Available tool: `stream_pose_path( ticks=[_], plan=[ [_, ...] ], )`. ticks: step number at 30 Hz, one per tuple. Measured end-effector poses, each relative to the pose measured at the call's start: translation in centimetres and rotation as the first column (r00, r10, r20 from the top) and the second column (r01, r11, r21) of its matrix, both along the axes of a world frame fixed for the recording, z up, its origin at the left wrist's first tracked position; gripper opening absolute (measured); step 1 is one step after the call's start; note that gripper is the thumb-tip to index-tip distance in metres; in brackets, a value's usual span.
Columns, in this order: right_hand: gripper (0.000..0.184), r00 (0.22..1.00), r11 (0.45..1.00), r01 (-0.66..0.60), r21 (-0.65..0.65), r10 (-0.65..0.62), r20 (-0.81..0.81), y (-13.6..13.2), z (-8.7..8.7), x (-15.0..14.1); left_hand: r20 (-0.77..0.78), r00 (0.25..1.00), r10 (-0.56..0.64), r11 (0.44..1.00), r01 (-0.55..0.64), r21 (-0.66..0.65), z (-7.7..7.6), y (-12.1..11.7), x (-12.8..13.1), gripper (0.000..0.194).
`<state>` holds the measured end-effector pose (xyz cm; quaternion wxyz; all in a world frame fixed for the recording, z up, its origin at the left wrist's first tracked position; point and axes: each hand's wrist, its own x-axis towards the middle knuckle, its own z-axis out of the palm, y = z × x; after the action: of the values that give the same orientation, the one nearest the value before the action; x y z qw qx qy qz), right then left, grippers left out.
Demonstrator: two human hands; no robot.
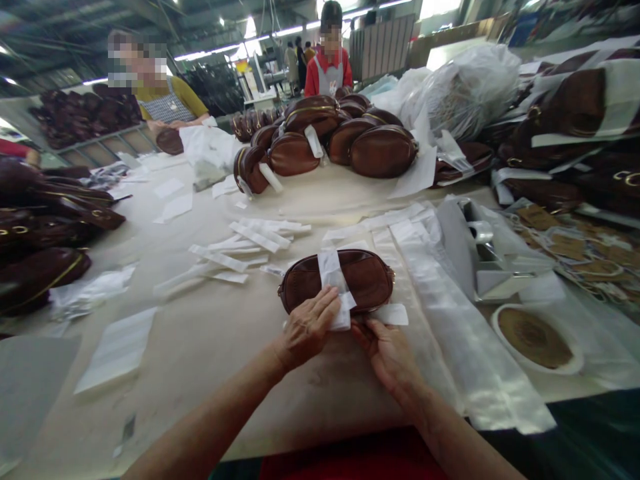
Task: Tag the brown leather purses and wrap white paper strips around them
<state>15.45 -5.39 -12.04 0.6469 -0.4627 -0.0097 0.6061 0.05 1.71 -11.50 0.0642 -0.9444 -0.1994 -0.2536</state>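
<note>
A small brown leather pouch (pixel 367 279) with a zip lies on the table (pixel 210 333) right in front of me. A white paper strip (pixel 331 270) is draped over its middle. My left hand (pixel 306 328) presses on the lower end of that strip with fingers closed over it. My right hand (pixel 387 353) pinches a second white strip (pixel 391 315) that sticks out to the right by the pouch's near edge.
Several loose white strips (pixel 250 241) lie beyond the pouch. A heap of brown pouches (pixel 325 137) sits mid-table, more bags at the left (pixel 40 227) and right (pixel 575 107). Clear plastic sleeves (pixel 450 320), a tape dispenser (pixel 487 267) and round tags (pixel 535 337) lie right. Two people stand across the table.
</note>
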Motion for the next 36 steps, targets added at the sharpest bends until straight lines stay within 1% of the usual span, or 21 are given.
stream_pose_path(
  ticks=[1,3,5,6,7,8,9,10,11,13,15,16,20,23,25,28,29,30,32,34,36],
  plan=[
    [0.007,0.998,0.999,-0.039,-0.003,0.039,0.042,-0.1,0.0,0.3,0.016,1.0,0.006,1.0,-0.006,0.002,-0.3,-0.1,0.0,0.037],
    [0.014,0.971,0.983,-0.182,-0.031,0.185,0.149,-0.6,0.0,1.2,0.047,0.999,0.017,1.0,-0.017,0.01,-0.7,-0.2,0.1,0.038],
    [0.019,0.881,0.939,-0.333,-0.08,0.34,0.33,-1.8,-0.2,2.5,0.067,0.997,0.033,0.999,-0.034,0.017,-1.0,-0.5,0.3,0.038],
    [0.019,0.801,0.925,-0.367,-0.099,0.369,0.472,-2.5,-0.4,3.3,0.075,0.996,0.044,0.999,-0.045,0.016,-1.0,-0.6,0.4,0.037],
    [0.017,0.694,0.922,-0.373,-0.1,0.349,0.63,-3.2,-0.7,4.0,0.087,0.995,0.055,0.998,-0.056,0.014,-1.1,-0.7,0.5,0.036],
    [0.015,0.556,0.926,-0.368,-0.082,0.29,0.779,-3.8,-1.0,4.6,0.099,0.993,0.061,0.998,-0.063,0.013,-1.1,-0.8,0.6,0.035],
    [0.015,0.389,0.926,-0.373,-0.058,0.213,0.896,-4.4,-1.4,5.0,0.108,0.992,0.063,0.998,-0.064,0.013,-1.1,-0.9,0.7,0.034],
    [0.018,0.231,0.921,-0.387,-0.038,0.136,0.963,-4.8,-1.7,5.3,0.116,0.991,0.063,0.998,-0.065,0.014,-1.1,-0.9,0.7,0.033],
    [0.022,0.11,0.915,-0.403,-0.033,0.084,0.99,-5.0,-2.0,5.4,0.124,0.99,0.064,0.998,-0.066,0.017,-1.1,-0.9,0.7,0.033],
    [0.03,-0.078,0.895,-0.441,-0.071,0.041,0.996,-5.0,-2.4,5.1,0.131,0.989,0.068,0.997,-0.071,0.015,-1.2,-0.9,0.7,0.032],
    [0.036,-0.208,0.872,-0.475,-0.115,0.016,0.978,-4.8,-2.4,4.5,0.131,0.989,0.073,0.997,-0.074,0.009,-1.3,-1.0,0.7,0.032],
    [0.038,-0.243,0.86,-0.497,-0.116,-0.01,0.97,-4.6,-2.4,4.2,0.127,0.989,0.072,0.997,-0.073,0.006,-1.4,-1.0,0.6,0.033],
    [0.027,-0.288,0.818,-0.575,0.033,-0.24,0.927,-4.2,-1.9,3.1,0.107,0.992,0.069,0.997,-0.071,0.008,-1.5,-1.1,0.5,0.033],
    [0.024,-0.288,0.759,-0.64,0.117,-0.378,0.88,-4.0,-1.3,2.2,0.091,0.994,0.066,0.998,-0.068,0.018,-1.6,-1.0,0.5,0.034],
    [0.026,-0.242,0.681,-0.719,0.136,-0.429,0.87,-3.9,-0.9,1.5,0.088,0.994,0.065,0.998,-0.066,0.019,-1.6,-1.0,0.5,0.034],
    [0.03,-0.162,0.541,-0.828,0.145,-0.48,0.862,-4.0,-0.4,0.9,0.104,0.993,0.061,0.998,-0.063,0.017,-1.6,-0.9,0.6,0.032],
    [0.031,-0.147,0.514,-0.845,0.147,-0.487,0.861,-4.1,-0.2,1.0,0.112,0.992,0.055,0.998,-0.058,0.02,-1.6,-0.9,0.6,0.031],
    [0.032,-0.138,0.502,-0.852,0.151,-0.492,0.859,-4.1,-0.2,1.1,0.119,0.992,0.048,0.998,-0.051,0.025,-1.5,-0.9,0.6,0.031],
    [0.03,-0.142,0.511,-0.843,0.167,-0.511,0.848,-4.2,0.0,1.7,0.125,0.992,0.034,0.999,-0.039,0.035,-1.3,-0.9,0.6,0.03],
    [0.026,-0.175,0.535,-0.826,0.181,-0.547,0.819,-3.9,0.2,2.4,0.123,0.992,0.03,0.999,-0.035,0.038,-1.2,-1.0,0.6,0.03],
    [0.022,-0.201,0.539,-0.821,0.188,-0.582,0.788,-3.4,0.3,2.8,0.126,0.992,0.029,0.999,-0.034,0.041,-1.1,-1.0,0.5,0.029]
  ],
)
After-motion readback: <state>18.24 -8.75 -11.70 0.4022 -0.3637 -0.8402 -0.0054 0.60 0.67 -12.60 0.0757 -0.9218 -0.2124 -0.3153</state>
